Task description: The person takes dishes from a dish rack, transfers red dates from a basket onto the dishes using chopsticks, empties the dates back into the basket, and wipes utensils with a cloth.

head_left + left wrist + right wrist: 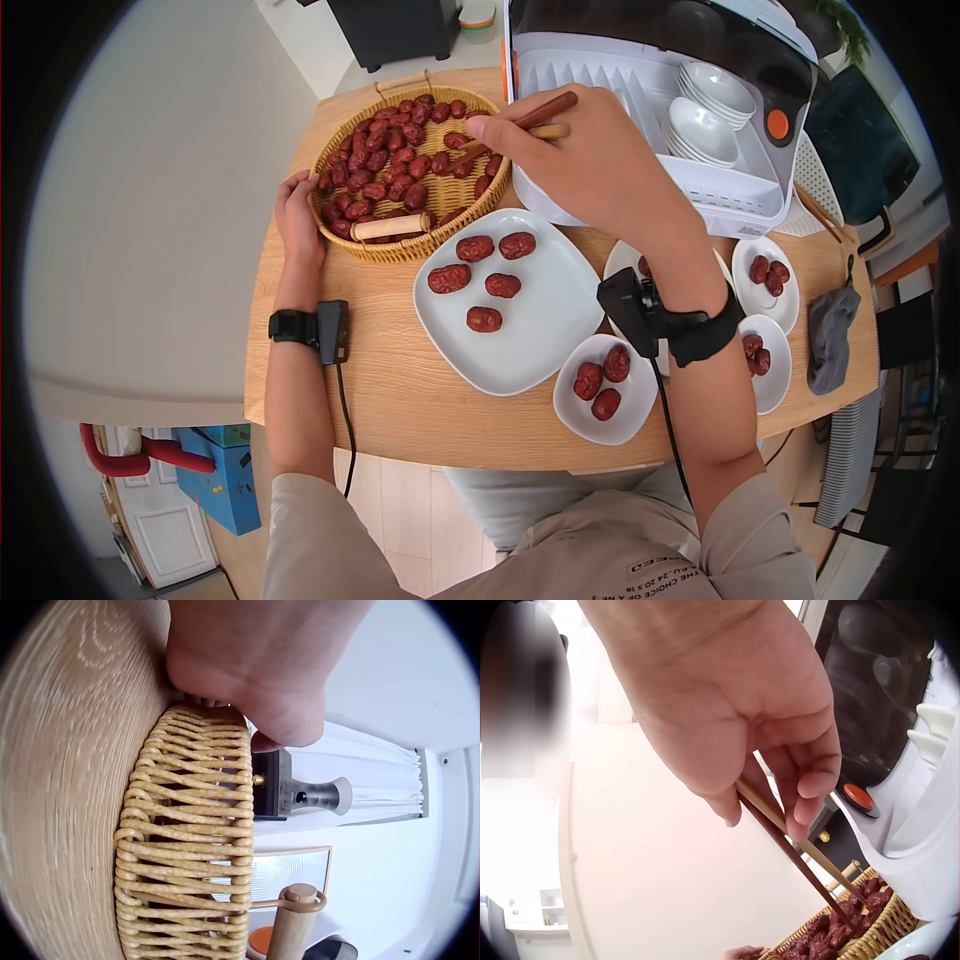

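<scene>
My right hand [600,155] grips a pair of chopsticks [776,834], one dark brown and one lighter. Their tips reach down among the red dates [385,160] in a round woven basket [468,226] at the back left of the table. Whether a date is pinched between the tips I cannot tell. At the basket's left side, my left hand [298,222] holds the rim, with its fingertips partly hidden behind the wicker wall in the left wrist view. In front of the basket, a white square plate [540,345] bears several dates lying apart.
A small white dish [640,402] with three dates stands right of the plate. Two more dishes of dates and a partly covered plate lie near my right forearm. Behind are a white lidded dish box [740,205] and stacked bowls [702,132]; a grey cloth [832,335] lies far right.
</scene>
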Tool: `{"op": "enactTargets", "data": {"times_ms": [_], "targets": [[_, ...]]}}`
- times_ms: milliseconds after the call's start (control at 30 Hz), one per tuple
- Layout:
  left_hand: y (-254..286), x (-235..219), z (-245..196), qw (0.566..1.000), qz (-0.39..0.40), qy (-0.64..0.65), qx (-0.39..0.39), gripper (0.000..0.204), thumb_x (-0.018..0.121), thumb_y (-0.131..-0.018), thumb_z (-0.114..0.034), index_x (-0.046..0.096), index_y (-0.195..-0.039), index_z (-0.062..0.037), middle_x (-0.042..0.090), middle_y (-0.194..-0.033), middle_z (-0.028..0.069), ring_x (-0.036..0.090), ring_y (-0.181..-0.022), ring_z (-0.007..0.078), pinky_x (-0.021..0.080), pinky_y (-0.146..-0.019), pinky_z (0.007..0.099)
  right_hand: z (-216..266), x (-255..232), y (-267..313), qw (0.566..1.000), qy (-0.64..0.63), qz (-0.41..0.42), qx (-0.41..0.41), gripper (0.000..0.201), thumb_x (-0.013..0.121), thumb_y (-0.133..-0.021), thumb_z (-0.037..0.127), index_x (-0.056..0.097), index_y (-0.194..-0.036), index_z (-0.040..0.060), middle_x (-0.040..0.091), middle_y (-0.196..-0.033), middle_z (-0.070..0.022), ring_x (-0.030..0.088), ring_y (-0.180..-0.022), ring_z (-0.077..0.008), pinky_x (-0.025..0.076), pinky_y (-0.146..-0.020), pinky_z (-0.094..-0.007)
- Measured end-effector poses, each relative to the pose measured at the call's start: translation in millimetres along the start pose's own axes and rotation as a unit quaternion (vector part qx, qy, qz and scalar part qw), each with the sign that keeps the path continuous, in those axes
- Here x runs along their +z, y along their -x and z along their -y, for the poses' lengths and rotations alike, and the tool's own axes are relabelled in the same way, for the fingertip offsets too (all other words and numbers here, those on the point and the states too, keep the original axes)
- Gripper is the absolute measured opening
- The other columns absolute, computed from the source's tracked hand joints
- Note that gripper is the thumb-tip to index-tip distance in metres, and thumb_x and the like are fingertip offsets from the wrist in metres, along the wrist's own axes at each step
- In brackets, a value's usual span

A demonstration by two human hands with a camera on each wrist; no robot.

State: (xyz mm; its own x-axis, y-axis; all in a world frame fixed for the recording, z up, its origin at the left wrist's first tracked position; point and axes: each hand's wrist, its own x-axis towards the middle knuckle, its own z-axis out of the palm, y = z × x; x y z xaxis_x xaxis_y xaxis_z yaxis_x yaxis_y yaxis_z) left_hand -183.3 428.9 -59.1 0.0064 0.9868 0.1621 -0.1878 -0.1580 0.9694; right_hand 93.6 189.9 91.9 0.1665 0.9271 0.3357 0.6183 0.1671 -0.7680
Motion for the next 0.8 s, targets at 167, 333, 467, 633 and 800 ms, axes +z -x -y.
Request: {"op": "enactTargets", "data": {"times_ms": [167, 333, 467, 633, 800], "targets": [[-2, 0, 0, 1.0, -0.001, 0.006, 0.0, 0.024, 0.058, -0.089, -0.01, 0.055, -0.109, 0.001, 0.057, -0.106, 0.0074, 0.052, -0.104, 0.017, 0.042, -0.094, 0.0287, -13, 19, -5, 1.0, -0.019, -0.018, -0.015, 0.04, 0.068, -0.089, 0.035, 0.071, -0.09, -0.005, 0.067, -0.072, -0.0105, 0.056, -0.063, -0.0135, 0.047, -0.063, -0.0295], [-1, 0, -1, 1.0, 0.004, 0.017, -0.011, 0.024, 0.058, -0.089, -0.01, 0.055, -0.11, 0.0009, 0.057, -0.106, 0.0075, 0.052, -0.103, 0.017, 0.042, -0.093, 0.0289, -18, 30, -7, 0.998, -0.055, -0.024, -0.021, 0.039, 0.068, -0.09, 0.033, 0.071, -0.095, -0.0058, 0.069, -0.08, -0.0122, 0.06, -0.069, -0.0159, 0.049, -0.067, -0.031], [1, 2, -3, 1.0, 0.002, 0.006, -0.003, 0.025, 0.058, -0.089, -0.011, 0.054, -0.11, 0.0009, 0.057, -0.106, 0.0077, 0.052, -0.103, 0.0169, 0.043, -0.093, 0.0289, -23, 35, -8, 0.999, -0.04, 0.007, -0.009, 0.035, 0.067, -0.091, 0.029, 0.071, -0.095, -0.0056, 0.07, -0.084, -0.0134, 0.063, -0.074, -0.0182, 0.051, -0.07, -0.0309], [4, 4, -5, 1.0, 0.001, 0.006, -0.004, 0.025, 0.059, -0.089, -0.011, 0.054, -0.11, 0.0011, 0.057, -0.106, 0.0078, 0.052, -0.104, 0.0169, 0.043, -0.093, 0.0288, -35, 39, -11, 0.99, -0.011, -0.054, -0.131, 0.032, 0.065, -0.087, 0.025, 0.068, -0.076, -0.0047, 0.061, -0.06, -0.0188, 0.06, -0.057, -0.0326, 0.051, -0.062, -0.0369], [0, 1, -2, 1.0, 0.007, 0.014, -0.006, 0.025, 0.059, -0.088, -0.011, 0.055, -0.11, 0.0014, 0.057, -0.107, 0.0079, 0.052, -0.104, 0.017, 0.042, -0.093, 0.029, -18, 17, -8, 0.999, -0.052, -0.004, -0.001, 0.029, 0.066, -0.089, 0.024, 0.072, -0.094, -0.0035, 0.072, -0.083, -0.0124, 0.064, -0.075, -0.0162, 0.051, -0.075, -0.0293]]}}
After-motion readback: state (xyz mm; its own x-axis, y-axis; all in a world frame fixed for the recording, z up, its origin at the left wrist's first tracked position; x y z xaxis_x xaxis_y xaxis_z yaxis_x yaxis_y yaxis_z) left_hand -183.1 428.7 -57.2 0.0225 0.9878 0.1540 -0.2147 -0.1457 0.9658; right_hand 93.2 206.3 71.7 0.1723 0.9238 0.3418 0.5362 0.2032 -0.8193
